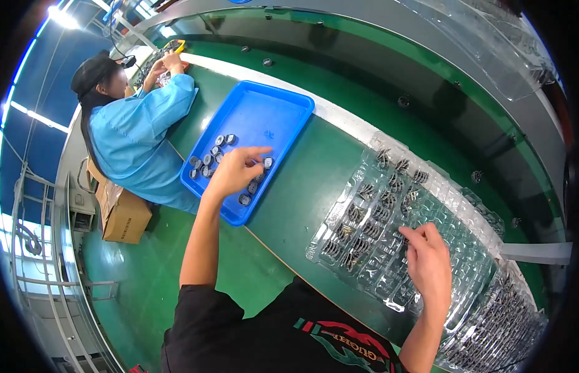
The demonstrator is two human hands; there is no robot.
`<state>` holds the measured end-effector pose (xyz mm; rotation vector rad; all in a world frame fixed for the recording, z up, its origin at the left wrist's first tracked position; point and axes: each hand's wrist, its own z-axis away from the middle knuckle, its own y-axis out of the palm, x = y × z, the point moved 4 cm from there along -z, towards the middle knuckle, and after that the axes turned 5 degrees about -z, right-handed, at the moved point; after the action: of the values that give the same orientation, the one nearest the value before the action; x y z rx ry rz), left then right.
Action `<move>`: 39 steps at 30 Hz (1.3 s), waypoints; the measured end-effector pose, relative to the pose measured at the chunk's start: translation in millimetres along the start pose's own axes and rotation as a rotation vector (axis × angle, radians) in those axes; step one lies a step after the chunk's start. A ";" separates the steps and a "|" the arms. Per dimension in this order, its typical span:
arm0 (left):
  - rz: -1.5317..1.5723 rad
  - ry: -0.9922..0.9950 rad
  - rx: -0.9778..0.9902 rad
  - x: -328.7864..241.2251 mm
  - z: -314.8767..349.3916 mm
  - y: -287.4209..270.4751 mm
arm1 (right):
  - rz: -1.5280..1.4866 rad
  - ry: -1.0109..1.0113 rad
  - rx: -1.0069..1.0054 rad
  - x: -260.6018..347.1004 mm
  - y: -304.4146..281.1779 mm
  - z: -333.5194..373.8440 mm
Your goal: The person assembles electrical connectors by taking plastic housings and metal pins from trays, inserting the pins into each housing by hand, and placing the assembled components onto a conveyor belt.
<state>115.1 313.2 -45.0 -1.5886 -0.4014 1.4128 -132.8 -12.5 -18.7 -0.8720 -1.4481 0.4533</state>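
My left hand (235,174) reaches over a blue plastic tray (249,105), index finger stretched out and thumb apart from it. Just beyond the thumb sits a small round black part with a pale top (268,163). Several similar round grey-black parts (215,150) lie loosely in the near half of the tray, some partly hidden by my hand. My right hand (430,261) is over a clear moulded plastic tray (389,283), thumb and index finger pinched together. Something small and dark shows at those fingertips, too small to name. Rows of small dark metal pieces (355,214) fill pockets at the tray's left side.
More clear trays packed with metal pieces (488,329) lie at the lower right. Beyond a white ledge (345,118), a green conveyor belt (364,74) carries scattered round parts. A co-worker in a blue smock (137,133) works at the far left, near a cardboard box (123,214).
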 end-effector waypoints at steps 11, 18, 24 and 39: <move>-0.148 0.196 -0.445 -31.2 6.4 2.7 | -0.195 0.153 -0.105 -6.8 1.9 9.4; 0.633 0.350 -0.079 -136.1 42.4 50.0 | -0.788 0.044 -0.130 10.7 0.8 8.2; 1.264 0.357 0.385 -185.1 53.7 113.7 | -0.794 -0.110 -0.084 26.7 -20.0 6.9; 1.399 0.129 0.744 -203.5 61.8 140.5 | -0.331 -0.281 -0.354 35.3 -52.2 12.4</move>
<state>-44.2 114.8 -29.7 -1.2159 1.4372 2.0093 -152.8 -16.2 42.3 -0.8449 -1.9317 0.0694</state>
